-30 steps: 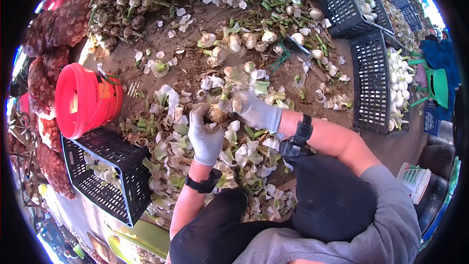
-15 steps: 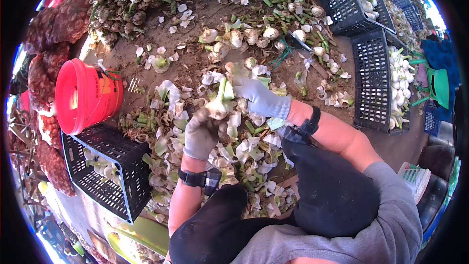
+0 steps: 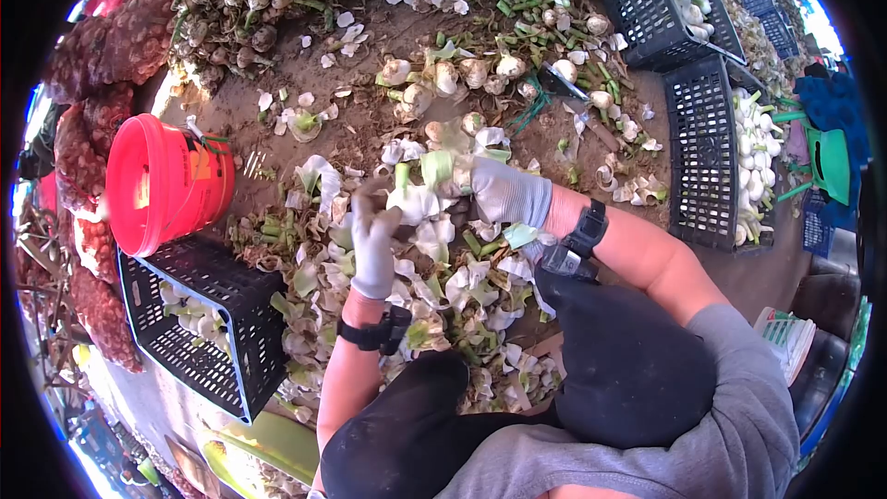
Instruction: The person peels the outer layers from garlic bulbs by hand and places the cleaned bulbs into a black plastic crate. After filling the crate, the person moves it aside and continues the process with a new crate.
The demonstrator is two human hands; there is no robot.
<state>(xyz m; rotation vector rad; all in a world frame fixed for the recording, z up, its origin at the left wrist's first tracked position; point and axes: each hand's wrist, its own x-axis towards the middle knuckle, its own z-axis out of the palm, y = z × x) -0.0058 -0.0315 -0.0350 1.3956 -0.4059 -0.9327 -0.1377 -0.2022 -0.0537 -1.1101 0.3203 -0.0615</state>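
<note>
My left hand [image 3: 373, 245], in a dirty grey-white glove, has its fingers around the left side of a white garlic bulb [image 3: 415, 202] with a short green stem stub pointing up. My right hand [image 3: 506, 192], gloved too, is just right of the bulb. A pale green strip of garlic skin [image 3: 442, 169] is pinched in its fingers, whose tips are partly hidden. Under both hands spreads a heap of peeled garlic skins [image 3: 467, 282]. Several unpeeled garlic bulbs [image 3: 446, 76] lie on the soil just beyond.
A red bucket [image 3: 222, 180] stands at left above a tilted black crate [image 3: 261, 342] with some garlic inside. Black crates of white garlic [image 3: 702, 152] line the right side. A knife-like tool [image 3: 568, 81] lies near green string. A pile of stemmed garlic [image 3: 263, 0] is at the back.
The skin strip has come away from the bulb's side and stretches toward my right hand. My left hand has turned more upright, its fingers higher beside the bulb.
</note>
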